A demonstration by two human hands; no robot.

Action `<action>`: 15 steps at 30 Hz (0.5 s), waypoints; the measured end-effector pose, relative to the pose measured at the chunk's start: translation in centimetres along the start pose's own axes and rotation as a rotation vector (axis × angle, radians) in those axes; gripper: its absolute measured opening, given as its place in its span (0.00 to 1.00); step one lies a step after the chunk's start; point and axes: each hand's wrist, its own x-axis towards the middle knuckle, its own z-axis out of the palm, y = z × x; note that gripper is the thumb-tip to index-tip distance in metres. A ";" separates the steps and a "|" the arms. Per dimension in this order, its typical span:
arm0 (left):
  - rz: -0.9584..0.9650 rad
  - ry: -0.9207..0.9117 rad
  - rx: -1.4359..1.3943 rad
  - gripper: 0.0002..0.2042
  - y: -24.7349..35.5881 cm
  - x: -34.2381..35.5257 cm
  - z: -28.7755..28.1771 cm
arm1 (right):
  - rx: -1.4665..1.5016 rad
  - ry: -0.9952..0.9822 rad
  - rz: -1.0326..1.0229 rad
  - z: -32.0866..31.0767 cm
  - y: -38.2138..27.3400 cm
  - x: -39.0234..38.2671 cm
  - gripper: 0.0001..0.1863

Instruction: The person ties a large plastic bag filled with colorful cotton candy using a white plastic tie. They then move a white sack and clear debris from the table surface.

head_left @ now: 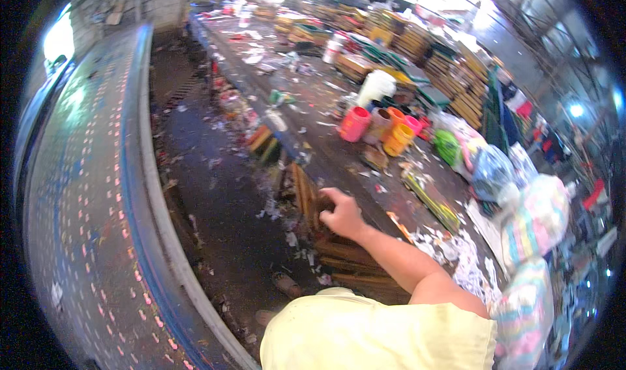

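Note:
My right hand (pixel 340 215) reaches forward and down from the lower right. Its fingers curl over the top edge of a brown wooden board (pixel 304 190), one of several standing upright against the near side of the long worktable (pixel 339 158). More brown boards (pixel 352 259) lie stacked flat just below my forearm. My left hand is out of the picture. My pale yellow shirt (pixel 372 337) fills the bottom middle.
On the worktable stand pink, brown and orange cups (pixel 378 127) and a white jug (pixel 376 86). Bags of colourful goods (pixel 535 220) sit at the right. Paper scraps (pixel 456 252) cover the table edge. A dotted grey surface (pixel 85 194) curves along the left, beside a littered dark floor (pixel 222 200).

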 end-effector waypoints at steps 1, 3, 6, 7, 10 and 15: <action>-0.021 -0.016 -0.036 0.10 1.8 0.6 0.5 | -0.133 0.134 0.013 -3.3 2.8 -1.2 0.30; -0.078 -0.028 -0.088 0.10 5.4 1.8 0.6 | -0.253 0.261 0.148 -9.4 7.5 -3.9 0.30; -0.137 -0.093 -0.086 0.10 11.8 3.5 0.5 | -0.391 0.411 0.441 -17.1 12.4 -7.1 0.32; -0.104 -0.074 -0.126 0.10 13.0 3.7 1.1 | -0.413 0.445 0.544 -19.2 15.3 -8.8 0.33; 0.021 0.027 -0.262 0.10 15.2 4.0 2.8 | -0.469 0.613 0.735 -23.6 22.4 -14.6 0.34; 0.131 0.147 -0.376 0.11 18.5 4.2 3.9 | -0.414 0.787 1.090 -31.0 27.9 -23.3 0.32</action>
